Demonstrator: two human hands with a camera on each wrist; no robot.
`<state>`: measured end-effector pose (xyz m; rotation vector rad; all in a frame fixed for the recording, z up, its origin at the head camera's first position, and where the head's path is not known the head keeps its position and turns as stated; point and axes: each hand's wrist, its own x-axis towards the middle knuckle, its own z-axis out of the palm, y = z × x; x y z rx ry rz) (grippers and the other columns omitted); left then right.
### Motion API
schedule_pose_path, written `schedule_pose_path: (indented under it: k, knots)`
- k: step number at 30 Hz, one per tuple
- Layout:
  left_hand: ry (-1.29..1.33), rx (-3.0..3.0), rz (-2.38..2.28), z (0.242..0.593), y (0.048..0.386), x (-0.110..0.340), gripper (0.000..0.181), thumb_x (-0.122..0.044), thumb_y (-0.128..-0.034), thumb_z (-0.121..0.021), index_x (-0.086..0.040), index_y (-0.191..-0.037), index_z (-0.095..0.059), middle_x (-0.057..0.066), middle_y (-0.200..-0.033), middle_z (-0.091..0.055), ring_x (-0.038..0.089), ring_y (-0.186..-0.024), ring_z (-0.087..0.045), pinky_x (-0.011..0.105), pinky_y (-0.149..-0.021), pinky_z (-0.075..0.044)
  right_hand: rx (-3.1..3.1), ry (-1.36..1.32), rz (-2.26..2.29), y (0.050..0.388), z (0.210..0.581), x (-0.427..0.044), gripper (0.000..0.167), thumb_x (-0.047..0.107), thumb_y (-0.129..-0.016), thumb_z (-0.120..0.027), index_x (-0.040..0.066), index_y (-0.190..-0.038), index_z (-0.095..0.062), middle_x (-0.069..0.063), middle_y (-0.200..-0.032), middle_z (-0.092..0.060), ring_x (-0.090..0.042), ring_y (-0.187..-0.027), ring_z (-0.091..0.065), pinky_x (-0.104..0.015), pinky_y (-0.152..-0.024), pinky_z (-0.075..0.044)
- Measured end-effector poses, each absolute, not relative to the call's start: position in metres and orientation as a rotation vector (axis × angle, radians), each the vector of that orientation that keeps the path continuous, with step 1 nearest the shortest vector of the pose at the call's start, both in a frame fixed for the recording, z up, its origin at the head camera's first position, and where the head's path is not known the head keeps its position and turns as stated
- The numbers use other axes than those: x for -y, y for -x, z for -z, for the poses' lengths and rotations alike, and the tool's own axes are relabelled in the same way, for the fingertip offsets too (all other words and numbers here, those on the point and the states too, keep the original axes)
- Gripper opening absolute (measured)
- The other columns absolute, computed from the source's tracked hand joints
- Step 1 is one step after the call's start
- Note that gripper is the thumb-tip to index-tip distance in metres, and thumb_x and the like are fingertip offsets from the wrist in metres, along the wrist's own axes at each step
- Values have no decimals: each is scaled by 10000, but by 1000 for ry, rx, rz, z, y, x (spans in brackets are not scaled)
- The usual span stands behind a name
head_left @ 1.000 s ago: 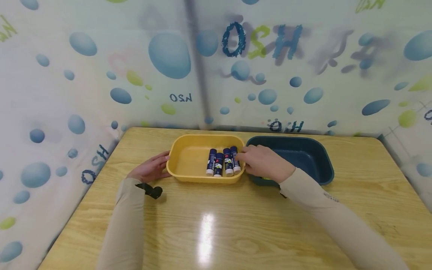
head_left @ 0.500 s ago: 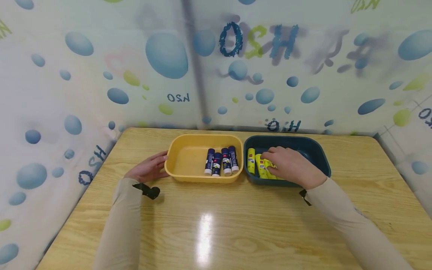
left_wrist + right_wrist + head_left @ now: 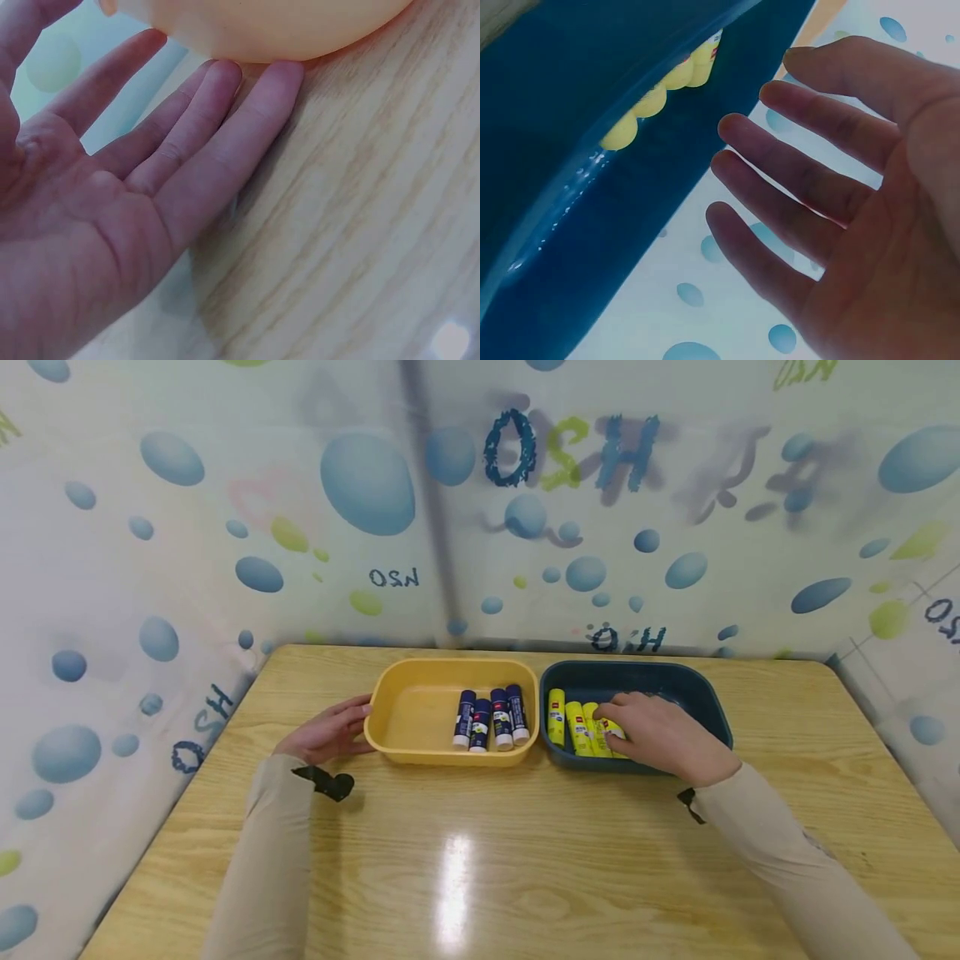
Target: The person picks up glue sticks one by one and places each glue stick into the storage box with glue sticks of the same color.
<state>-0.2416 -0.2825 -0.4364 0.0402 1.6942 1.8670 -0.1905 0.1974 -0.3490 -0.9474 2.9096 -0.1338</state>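
Observation:
Several dark blue glue sticks with white ends (image 3: pixel 502 720) lie in the right half of the yellow tray (image 3: pixel 420 752). Against that tray's left side, my left hand (image 3: pixel 328 732) rests its fingertips; the left wrist view shows its straight fingers (image 3: pixel 225 157) touching the outer wall. Side by side at the left of the dark blue tray (image 3: pixel 705 693) lie several yellow glue sticks (image 3: pixel 578 728). My right hand (image 3: pixel 670 733) is over this tray, beside the rightmost yellow stick and partly covering it. In the right wrist view its fingers (image 3: pixel 795 172) are spread and hold nothing.
Both trays stand next to each other at the back of the wooden table (image 3: pixel 480 860). Behind them hangs a patterned wall cloth (image 3: pixel 465 510), which also runs along the left side. A black strap end (image 3: pixel 330 783) sticks out from the left wrist.
My right hand has moved right, from between the two trays to over the dark blue tray, uncovering the yellow glue sticks. My left hand has stayed at the yellow tray.

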Motion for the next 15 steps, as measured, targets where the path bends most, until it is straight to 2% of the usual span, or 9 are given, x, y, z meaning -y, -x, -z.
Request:
schedule_pose_path:
  k: [4, 9, 15]
  knots:
    - [-41, -1704, -1858, 436, 242, 282, 596, -232, -1066, -387, -29, -1546, -99, 211, -1550, -190, 129, -1168, -520, 455, -958, -466, -2909, 897, 108, 190, 349, -201, 287, 152, -889, -691, 38, -1150, -663, -104, -1002, -626, -245, -849, -598, -443, -748, -521]
    - [-28, -1710, -1858, 434, 241, 280, 598, -224, -1065, -391, -28, -1546, -94, 203, -1531, -237, 126, -1144, -541, 452, -950, -473, -2911, 878, 100, 189, 347, -206, 327, 152, -881, -710, 27, -1177, -647, -131, -1054, -624, -275, -880, -613, -448, -753, -525]
    - [-9, -1718, -1855, 433, 241, 280, 592, -214, -1067, -387, -33, -1547, -92, 221, -1546, -190, 122, -1135, -541, 453, -943, -477, -2917, 882, 112, 186, 348, -214, 321, 138, -881, -701, 10, -1168, -639, -151, -1068, -620, -303, -906, -611, -467, -764, -522]
